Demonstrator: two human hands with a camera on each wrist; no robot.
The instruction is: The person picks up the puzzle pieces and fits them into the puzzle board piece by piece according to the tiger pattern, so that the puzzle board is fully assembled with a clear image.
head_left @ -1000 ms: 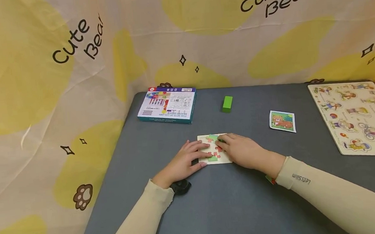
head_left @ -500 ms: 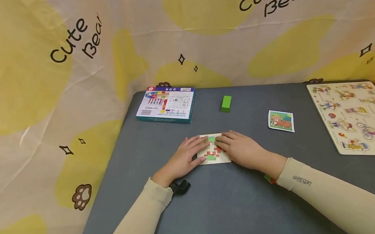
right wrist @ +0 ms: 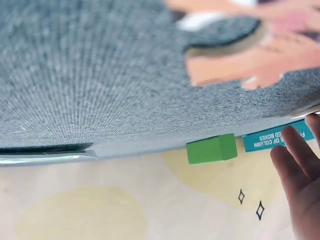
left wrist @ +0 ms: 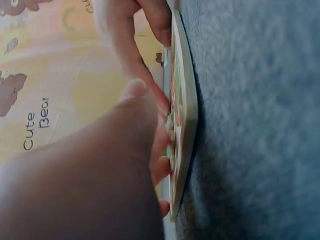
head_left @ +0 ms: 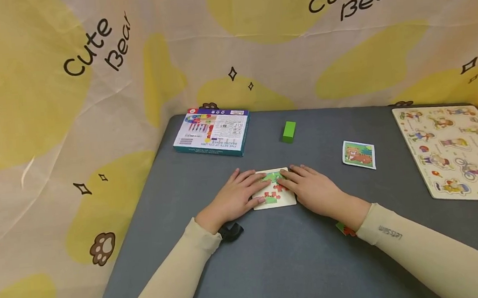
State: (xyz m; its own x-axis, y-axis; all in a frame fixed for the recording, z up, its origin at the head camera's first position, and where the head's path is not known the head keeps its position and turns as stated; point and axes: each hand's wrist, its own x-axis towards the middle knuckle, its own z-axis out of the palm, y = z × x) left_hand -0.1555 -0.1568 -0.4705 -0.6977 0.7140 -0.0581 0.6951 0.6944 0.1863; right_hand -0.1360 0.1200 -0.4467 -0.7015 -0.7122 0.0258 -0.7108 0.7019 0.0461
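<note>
1. Board point(head_left: 290, 201): flat on bench point(head_left: 273, 268), btw both hands; pcs point(head_left: 271, 200) seen on it w/ bare patches.
2. L hand point(head_left: 235, 198): fingers spread over board's L part. R hand point(head_left: 316, 190): spread over its R part. No pinch seen; exact fingertip contact w/ pcs can't be told.
3. If pressed unevenly, pcs could be tipped or knocked askew.
4. If pushed harder from one side, board could be slid, pcs shifted.
5. Loose pcs point(head_left: 346, 228), nearer than board & to its R, could be swept away by R cuff point(head_left: 368, 225).
</note>
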